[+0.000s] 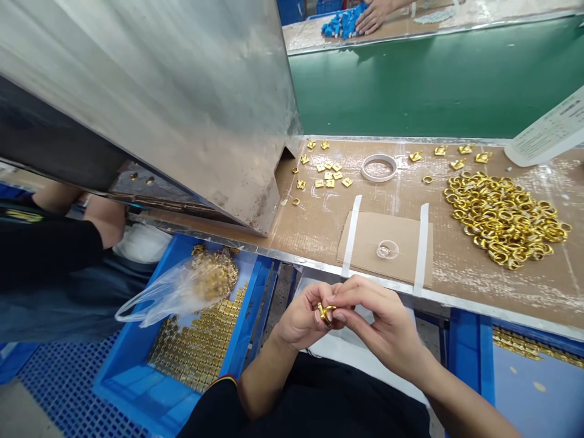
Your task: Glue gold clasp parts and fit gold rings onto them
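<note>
A gold-coloured ring (325, 314) is pinched between my two hands, just in front of the bench edge. My left hand (301, 316) grips it from the left with thumb and fingers. From the right, the thumb and fingertips of my right hand (376, 313) close on the same ring. Beyond my hands lies a piece of cardboard (408, 234) taped to the bench, with a small clear round piece (387, 249) on it. Over to the right is a large heap of gold rings (504, 219).
Square gold pieces (329, 174) and a roll of white tape (379, 167) lie on the bench. A metal housing (196, 103) rises at left. Blue crates (132, 380) with gold parts stand below. A white bottle (542, 134) leans in at right. Other people's hands (371, 17) and body flank me.
</note>
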`<state>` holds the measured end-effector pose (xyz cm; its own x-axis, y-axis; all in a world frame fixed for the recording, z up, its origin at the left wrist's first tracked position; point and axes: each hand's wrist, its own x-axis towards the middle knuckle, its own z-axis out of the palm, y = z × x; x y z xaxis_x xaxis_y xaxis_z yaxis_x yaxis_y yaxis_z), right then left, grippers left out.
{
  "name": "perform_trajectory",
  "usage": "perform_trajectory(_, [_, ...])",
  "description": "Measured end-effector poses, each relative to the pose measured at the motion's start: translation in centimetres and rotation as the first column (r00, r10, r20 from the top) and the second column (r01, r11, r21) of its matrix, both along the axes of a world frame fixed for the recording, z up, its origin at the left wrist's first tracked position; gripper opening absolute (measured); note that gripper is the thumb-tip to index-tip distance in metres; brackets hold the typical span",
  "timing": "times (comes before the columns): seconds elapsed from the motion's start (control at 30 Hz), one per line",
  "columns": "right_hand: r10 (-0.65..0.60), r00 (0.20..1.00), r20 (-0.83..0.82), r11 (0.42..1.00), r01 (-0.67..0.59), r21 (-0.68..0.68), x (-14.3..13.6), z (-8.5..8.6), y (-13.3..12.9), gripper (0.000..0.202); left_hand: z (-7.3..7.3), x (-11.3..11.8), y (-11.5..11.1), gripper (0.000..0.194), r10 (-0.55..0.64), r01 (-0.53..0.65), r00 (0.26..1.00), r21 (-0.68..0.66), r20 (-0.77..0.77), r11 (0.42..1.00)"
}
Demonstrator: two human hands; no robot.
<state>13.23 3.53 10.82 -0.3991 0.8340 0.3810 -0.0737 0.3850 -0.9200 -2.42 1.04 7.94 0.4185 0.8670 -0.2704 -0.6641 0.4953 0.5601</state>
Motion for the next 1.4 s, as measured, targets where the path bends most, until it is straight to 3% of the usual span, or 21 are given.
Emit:
perform_trajectory(0.47, [-0.056, 0.997, 0.051, 0.997, 0.058, -0.041, -1.0, 0.9, 0.2, 0.008, 0.6, 0.5, -0.6, 0.068, 0.155, -0.165, 0.984, -0.119, -0.094, 0.979])
perform_trajectory(1.03, [-0.100, 0.984, 0.144, 0.993, 0.107, -0.040, -1.0, -0.6, 0.0, 0.011, -0.7, 0.3, -0.8, 0.059, 0.173, -0.202, 0.967, -0.149, -0.185, 0.968])
perform_trajectory(1.4, [-0.084, 0.995, 0.057, 0.996, 0.084, -0.004, -1.0, -0.5, 0.2, 0.014, -0.2, 0.5, -0.4, 0.056, 0.156, -0.165, 0.985, -0.176, -0.068, 0.970])
